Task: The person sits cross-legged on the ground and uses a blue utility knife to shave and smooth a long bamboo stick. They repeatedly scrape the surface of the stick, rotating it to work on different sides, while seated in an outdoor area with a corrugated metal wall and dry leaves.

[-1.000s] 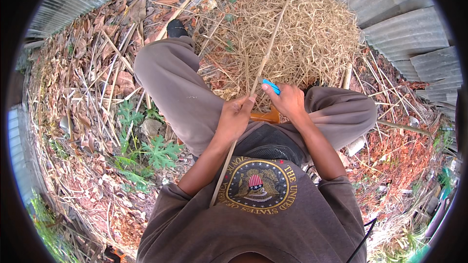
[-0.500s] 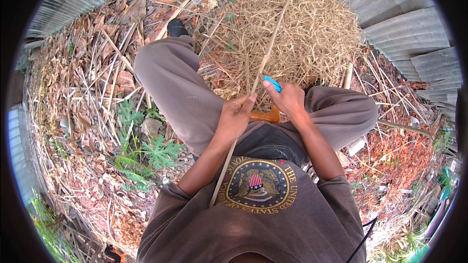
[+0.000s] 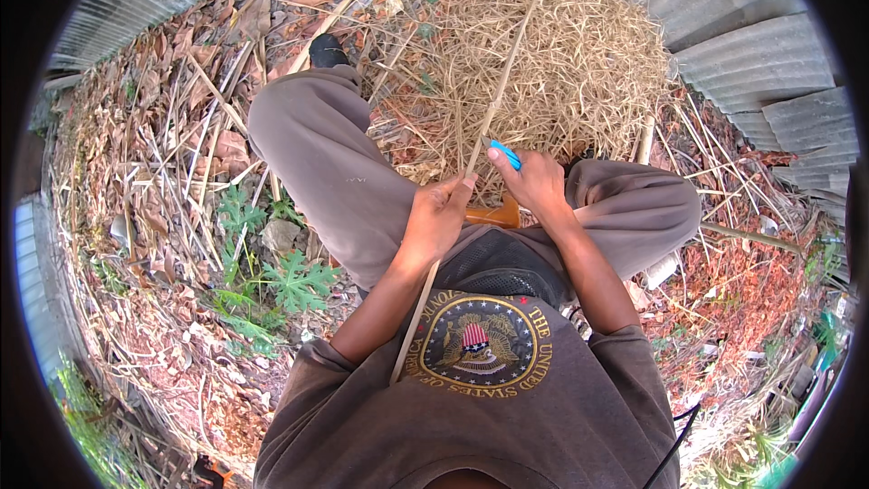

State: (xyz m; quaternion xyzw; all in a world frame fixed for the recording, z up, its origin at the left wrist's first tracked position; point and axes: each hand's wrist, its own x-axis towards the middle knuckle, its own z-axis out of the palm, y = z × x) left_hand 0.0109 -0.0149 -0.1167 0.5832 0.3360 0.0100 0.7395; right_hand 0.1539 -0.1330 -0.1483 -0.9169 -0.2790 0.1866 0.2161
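A long, thin pale strip [image 3: 505, 81], which looks like split bamboo or wood, runs from the straw pile down past my lap to my shirt front. My left hand [image 3: 436, 219] is closed around it, thumb on top, just over my lap. My right hand [image 3: 536, 185] grips a blue-handled knife [image 3: 503, 155]. The small blade meets the strip a little beyond my left fingers, though its edge is too small to make out. Below the hands, between my legs, lies a smooth orange-brown object [image 3: 496, 215], partly hidden by my clothes.
My bent legs [image 3: 330, 140] frame the work. A heap of dry shavings or straw [image 3: 588, 63] lies ahead. Dry leaves and sticks [image 3: 208, 118] cover the ground at left, beside a green leafy plant [image 3: 299, 282]. Corrugated metal sheets [image 3: 760, 63] wall the far side and right.
Hardly anything differs. Both hands, the knife and the strip keep nearly the same places.
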